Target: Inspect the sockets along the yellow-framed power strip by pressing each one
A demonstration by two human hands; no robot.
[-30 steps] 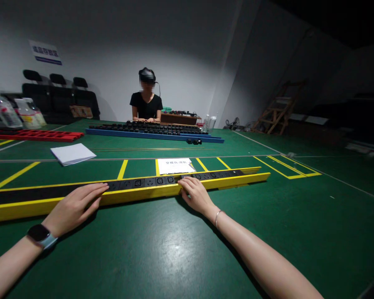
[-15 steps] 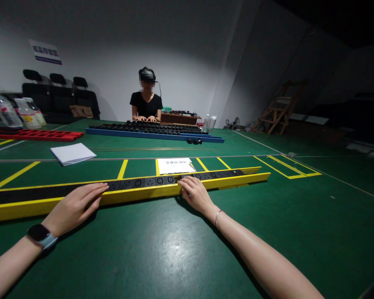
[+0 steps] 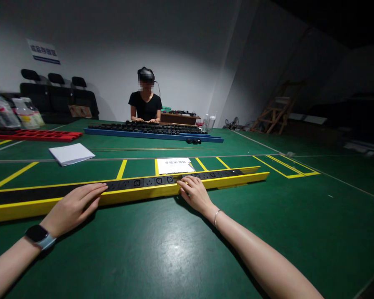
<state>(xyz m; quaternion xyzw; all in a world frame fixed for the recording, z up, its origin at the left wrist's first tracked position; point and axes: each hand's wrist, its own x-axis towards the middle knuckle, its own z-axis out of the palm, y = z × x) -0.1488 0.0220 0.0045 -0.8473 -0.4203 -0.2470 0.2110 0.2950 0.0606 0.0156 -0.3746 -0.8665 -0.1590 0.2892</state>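
A long yellow rail [image 3: 149, 192] lies across the green table, holding a row of black socket modules [image 3: 148, 181]. My left hand [image 3: 76, 205], with a watch on the wrist, rests over the rail's left part, its fingers pressed together on the modules and the near wall. Farther right, my right hand [image 3: 195, 193] has its fingers closed at the rail, touching a module and the front wall; its fingertips are partly hidden. A small gap shows in the row just left of my right fingers. Behind the rail lies a white printed label [image 3: 174, 165].
Folded white paper [image 3: 71, 154] lies at the left, near a red rack [image 3: 43, 135] and bottles [image 3: 26, 114]. Blue rails [image 3: 149, 135] with black modules lie at the back, before a seated person [image 3: 146, 104]. Yellow tape [image 3: 286, 169] marks the green table [image 3: 174, 257].
A gap beside my right fingers now shows more widely between the modules. Both hands remain in nearly the same places; the whole view has shifted slightly.
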